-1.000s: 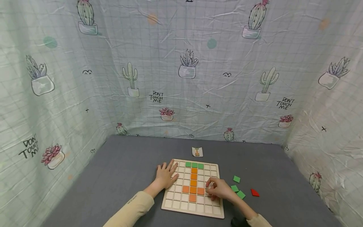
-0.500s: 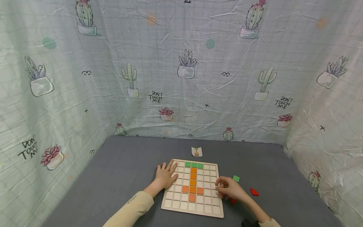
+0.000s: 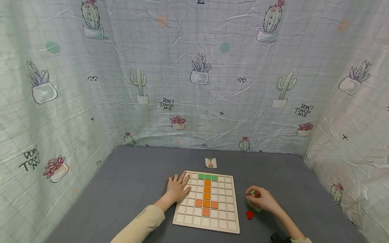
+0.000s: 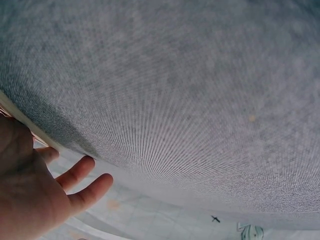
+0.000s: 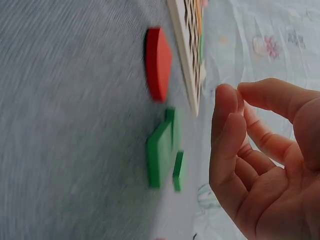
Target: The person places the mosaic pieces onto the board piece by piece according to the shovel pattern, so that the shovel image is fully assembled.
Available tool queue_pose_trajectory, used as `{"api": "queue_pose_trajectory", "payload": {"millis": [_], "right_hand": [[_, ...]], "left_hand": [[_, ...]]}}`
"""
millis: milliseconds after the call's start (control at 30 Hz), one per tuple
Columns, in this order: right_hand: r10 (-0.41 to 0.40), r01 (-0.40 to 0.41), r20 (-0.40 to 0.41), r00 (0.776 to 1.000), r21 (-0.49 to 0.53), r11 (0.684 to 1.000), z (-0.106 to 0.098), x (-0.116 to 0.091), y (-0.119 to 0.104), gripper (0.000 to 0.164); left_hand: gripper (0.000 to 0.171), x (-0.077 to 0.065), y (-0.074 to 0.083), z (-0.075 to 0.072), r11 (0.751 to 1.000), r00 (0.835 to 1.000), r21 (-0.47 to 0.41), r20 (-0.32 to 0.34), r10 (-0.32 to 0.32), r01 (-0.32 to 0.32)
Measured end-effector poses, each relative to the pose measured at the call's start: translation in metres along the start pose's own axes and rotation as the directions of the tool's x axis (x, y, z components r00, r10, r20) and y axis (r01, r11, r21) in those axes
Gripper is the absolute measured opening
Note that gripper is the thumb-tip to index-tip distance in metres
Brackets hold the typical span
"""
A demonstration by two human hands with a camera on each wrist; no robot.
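Observation:
My left hand (image 3: 176, 189) rests with spread fingers on the left edge of a pale wooden grid board (image 3: 223, 224). In the left wrist view the same hand (image 4: 35, 187) shows its palm and several fingers. On the board, green tiles (image 3: 208, 177) form a row above a column of orange tiles (image 3: 207, 189). My right hand (image 3: 262, 199) hovers right of the board over loose green tiles (image 3: 257, 208), which it partly hides. In the right wrist view its thumb and index fingertips come close together, with nothing seen between them. A red piece (image 5: 159, 65) lies near the board.
A small card printed with a grid pattern (image 3: 211, 162) lies behind the board on the grey table (image 3: 146, 168). A cactus-print curtain (image 3: 170, 125) encloses the back and sides. A black object (image 3: 278, 238) sits at the right wrist.
My right hand has moved right, off the board to above the loose green tiles. The red piece near the board now shows; another farther right is out of sight. My left hand stays put.

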State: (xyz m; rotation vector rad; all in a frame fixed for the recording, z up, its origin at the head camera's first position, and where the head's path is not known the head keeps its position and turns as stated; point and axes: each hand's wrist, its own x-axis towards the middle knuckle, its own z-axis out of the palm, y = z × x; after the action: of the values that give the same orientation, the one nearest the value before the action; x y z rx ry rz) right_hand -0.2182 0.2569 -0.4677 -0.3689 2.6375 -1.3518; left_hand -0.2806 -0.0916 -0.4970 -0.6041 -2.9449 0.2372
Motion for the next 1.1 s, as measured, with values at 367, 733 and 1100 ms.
{"api": "queue_pose_trajectory", "payload": {"millis": [367,733,1100], "right_hand": [[0.066,-0.068,-0.117,0.991,-0.017,0.998,-0.010,0.002,0.022,0.027],[0.147,-0.155,-0.140,0.979,-0.047,0.987,-0.014,0.006,0.032,0.035],[0.182,-0.191,-0.119,0.976,-0.067,0.979,-0.016,0.007,0.033,0.039]], "left_hand": [[0.054,-0.001,0.000,0.000,1.000,1.000,-0.015,-0.011,-0.005,0.005],[0.055,0.000,0.000,0.000,1.000,1.000,-0.028,0.011,-0.007,0.007],[0.055,0.000,0.000,-0.001,1.000,1.000,-0.012,0.009,-0.009,0.009]]}}
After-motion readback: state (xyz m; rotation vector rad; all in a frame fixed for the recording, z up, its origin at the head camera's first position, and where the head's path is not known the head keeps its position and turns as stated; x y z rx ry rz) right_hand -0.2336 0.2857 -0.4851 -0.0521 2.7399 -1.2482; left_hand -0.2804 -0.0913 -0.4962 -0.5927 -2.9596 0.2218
